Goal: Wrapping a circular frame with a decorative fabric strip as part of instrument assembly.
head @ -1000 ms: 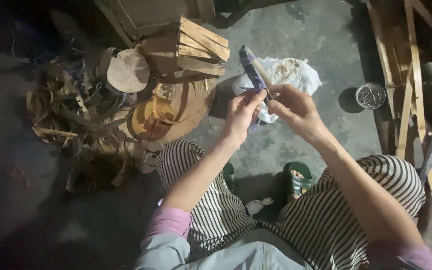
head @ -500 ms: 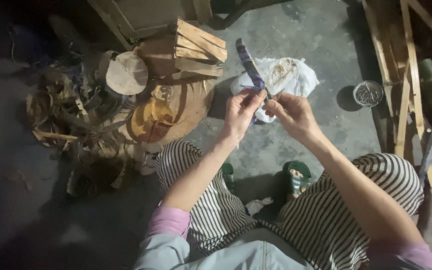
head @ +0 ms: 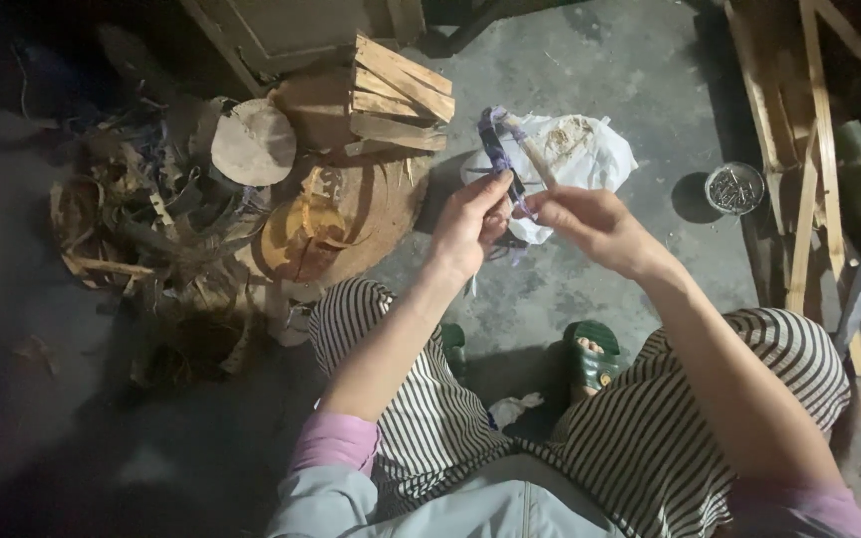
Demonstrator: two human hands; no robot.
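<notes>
above white bag (head: 590, 149): left hand (head: 470, 224), right hand (head: 595, 224), both grips closed on purple strip (head: 498, 149).

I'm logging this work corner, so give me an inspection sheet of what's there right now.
Surface: grey concrete floor, dusty.
Job's things: purple strip with a thin pale stick, held up between both hands.
Clutter: white plastic bag, split wood pieces, round wood block, scrap pile, small tin of nails.
Hands: left hand and right hand both pinch the strip.
Cables: nothing seen.
Surroundings: wooden frame, dim.
</notes>
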